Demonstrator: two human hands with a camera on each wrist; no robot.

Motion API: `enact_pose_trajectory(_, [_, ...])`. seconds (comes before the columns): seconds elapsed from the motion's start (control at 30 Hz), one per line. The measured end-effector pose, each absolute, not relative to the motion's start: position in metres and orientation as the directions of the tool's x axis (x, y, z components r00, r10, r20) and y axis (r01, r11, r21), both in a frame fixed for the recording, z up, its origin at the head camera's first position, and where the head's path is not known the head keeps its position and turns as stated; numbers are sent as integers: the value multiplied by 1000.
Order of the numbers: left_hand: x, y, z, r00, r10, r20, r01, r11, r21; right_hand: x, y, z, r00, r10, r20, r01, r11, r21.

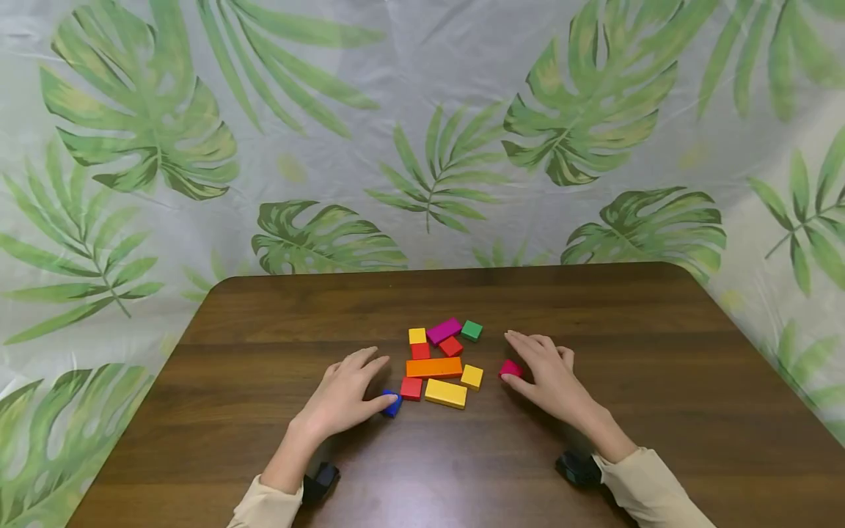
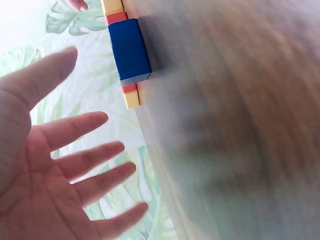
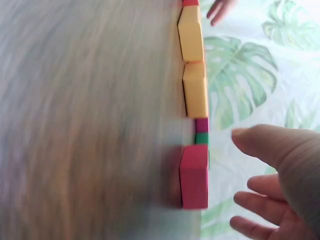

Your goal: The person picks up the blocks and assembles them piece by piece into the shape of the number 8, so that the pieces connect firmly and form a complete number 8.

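Note:
My left hand (image 1: 343,392) hovers with spread fingers beside a blue block (image 1: 392,404); in the left wrist view a gap shows between the thumb and that block (image 2: 130,51). On the other side, my right hand (image 1: 551,374) is held over the table next to a magenta-red block (image 1: 510,368), its fingers loosely extended. The right wrist view shows this block (image 3: 194,176) standing apart from the thumb. Between the hands lie an orange bar (image 1: 433,367), a yellow bar (image 1: 446,394), a red block (image 1: 411,389) and a yellow cube (image 1: 472,377).
Farther back sit a purple bar (image 1: 444,331), a green block (image 1: 472,331), a small yellow block (image 1: 417,336) and two red blocks, one (image 1: 420,351) left of the other (image 1: 452,346). Everything rests on a brown wooden table (image 1: 264,323). A leaf-patterned cloth (image 1: 455,44) hangs behind.

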State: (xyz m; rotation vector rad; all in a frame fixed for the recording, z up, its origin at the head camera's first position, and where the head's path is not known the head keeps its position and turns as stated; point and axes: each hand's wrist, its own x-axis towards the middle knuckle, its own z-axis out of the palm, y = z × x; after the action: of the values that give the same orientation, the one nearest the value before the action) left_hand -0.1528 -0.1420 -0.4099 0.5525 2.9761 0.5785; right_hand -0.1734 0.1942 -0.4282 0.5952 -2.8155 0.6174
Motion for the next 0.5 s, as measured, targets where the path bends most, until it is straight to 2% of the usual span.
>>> enact_pose_trajectory(0.17, [-154, -140, -410, -923, 377, 74, 377, 852, 364, -176, 185, -428, -858, -355, 371, -487, 792, -368])
enact_pose_trajectory(0.5, [-157, -142, -409, -911, 405, 80, 402, 826, 394, -188, 164, -426, -841, -381, 384, -527, 739, -420])
